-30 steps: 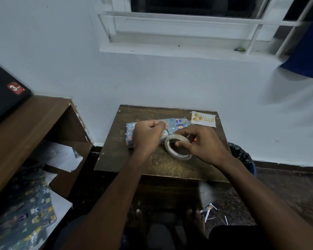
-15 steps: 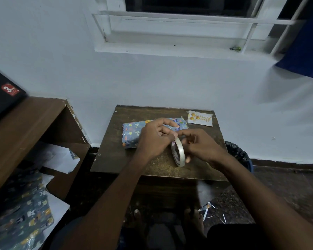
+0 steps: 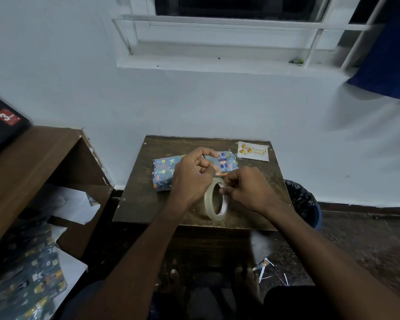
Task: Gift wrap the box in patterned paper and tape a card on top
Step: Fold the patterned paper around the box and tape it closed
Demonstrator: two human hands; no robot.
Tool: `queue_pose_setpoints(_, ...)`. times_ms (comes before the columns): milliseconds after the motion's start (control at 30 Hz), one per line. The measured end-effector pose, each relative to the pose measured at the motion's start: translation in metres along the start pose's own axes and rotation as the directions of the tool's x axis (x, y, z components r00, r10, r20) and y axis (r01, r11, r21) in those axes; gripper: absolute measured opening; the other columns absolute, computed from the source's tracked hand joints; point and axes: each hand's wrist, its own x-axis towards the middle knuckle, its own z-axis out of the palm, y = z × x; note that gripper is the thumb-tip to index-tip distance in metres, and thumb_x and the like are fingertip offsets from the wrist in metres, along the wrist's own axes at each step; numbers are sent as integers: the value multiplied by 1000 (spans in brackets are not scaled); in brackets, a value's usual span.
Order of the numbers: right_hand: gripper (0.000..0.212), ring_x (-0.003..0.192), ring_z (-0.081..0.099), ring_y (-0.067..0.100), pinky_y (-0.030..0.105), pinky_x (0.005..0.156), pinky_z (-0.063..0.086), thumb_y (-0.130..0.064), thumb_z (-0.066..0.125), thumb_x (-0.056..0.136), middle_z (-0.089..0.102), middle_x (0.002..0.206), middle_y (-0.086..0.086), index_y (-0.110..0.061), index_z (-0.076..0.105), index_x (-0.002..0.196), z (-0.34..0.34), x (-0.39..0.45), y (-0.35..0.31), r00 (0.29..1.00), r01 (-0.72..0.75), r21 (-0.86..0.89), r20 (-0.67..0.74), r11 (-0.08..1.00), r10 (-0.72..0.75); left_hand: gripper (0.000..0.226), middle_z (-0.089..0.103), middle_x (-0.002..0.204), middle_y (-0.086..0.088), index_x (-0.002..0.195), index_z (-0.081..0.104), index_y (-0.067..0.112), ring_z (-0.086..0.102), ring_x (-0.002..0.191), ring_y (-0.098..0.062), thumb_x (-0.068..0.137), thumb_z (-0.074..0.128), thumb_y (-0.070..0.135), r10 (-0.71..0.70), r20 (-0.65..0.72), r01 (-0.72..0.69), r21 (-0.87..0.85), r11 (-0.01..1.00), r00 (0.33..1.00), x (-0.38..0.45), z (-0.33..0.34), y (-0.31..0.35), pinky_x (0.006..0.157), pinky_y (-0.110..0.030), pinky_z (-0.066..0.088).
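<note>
tape roll (image 3: 215,199) near table (image 3: 134,204) front edge

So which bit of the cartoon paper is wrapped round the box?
The blue patterned paper on the small brown table, behind the left hand. The other patterned sheet lies flat and loose, bottom left.

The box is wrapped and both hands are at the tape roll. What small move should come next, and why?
Probably peel a short strip free from the tape roll. The right hand holds the roll on edge, and the left hand pinches at its top, as if finding the tape end. The card lies loose on the table, beside the wrapped box, not on it.
</note>
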Motion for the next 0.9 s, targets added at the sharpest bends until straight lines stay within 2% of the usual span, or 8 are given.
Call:
queue_pose_setpoints(100,39,52,53,5,28,58,39,-15,81,87,55,51,-12,-26,59,56,0,0,0,1000,26,-12,-13,1000,-26,25,77,80,6,113,72,23,69,67,-2,94,74,7,10,79,-9,-5,1000,997,0,-2,1,65,-16,52)
queue_pose_setpoints(200,18,60,61,8,37,65,54,-16,78,89,69,64,-6,-18,75,71,3,2,5,998,62,-23,-13,998,-62,29,78,87,1,116,71,21,74,77,-15,92,75,6,4,131,-1,-29,1000,991,1,-3,0,71,-21,58)
queue_pose_setpoints(267,8,67,67,9,39,68,57,-18,77,89,75,73,-5,-19,80,82,4,4,8,997,79,-11,-25,997,-79,32,79,89,1,117,71,22,76,83,-19,90,76,6,1,145,6,-46,999,989,2,-4,-1,77,-25,61)
queue_pose_setpoints(500,8,76,70,10,37,73,57,-14,78,90,79,83,-5,-20,84,89,1,4,4,994,86,-15,-59,996,-87,33,79,92,0,118,70,23,75,83,-22,89,79,9,10,169,3,-78,997,986,3,-7,1,77,-25,58)
queue_pose_setpoints(633,11,77,68,7,31,72,55,-13,77,91,79,85,-8,-22,84,93,-1,3,2,994,91,-21,-58,996,-92,32,78,90,5,118,71,25,71,71,-11,90,80,12,10,166,-3,-45,999,986,2,-7,2,75,-29,58)
queue_pose_setpoints(733,12,75,66,5,23,66,47,-13,76,92,79,85,-6,-21,84,94,-1,3,2,994,87,-21,-65,996,-89,31,78,89,8,119,71,27,71,70,-6,91,80,16,13,163,-10,-22,1000,987,1,-7,2,76,-31,60)
queue_pose_setpoints(833,11,75,68,8,30,69,54,-13,76,92,79,84,-5,-20,84,93,-1,3,1,993,92,-24,-74,995,-94,31,79,90,9,118,70,30,73,72,-8,92,80,18,21,151,-22,6,1000,988,1,-7,1,76,-33,61)
queue_pose_setpoints(900,12,79,70,10,34,74,57,-12,76,91,79,87,-4,-20,84,95,-1,2,2,992,93,-22,-79,995,-94,31,79,89,9,118,70,31,71,66,-6,92,81,19,26,154,-29,18,999,988,1,-6,1,71,-30,59)
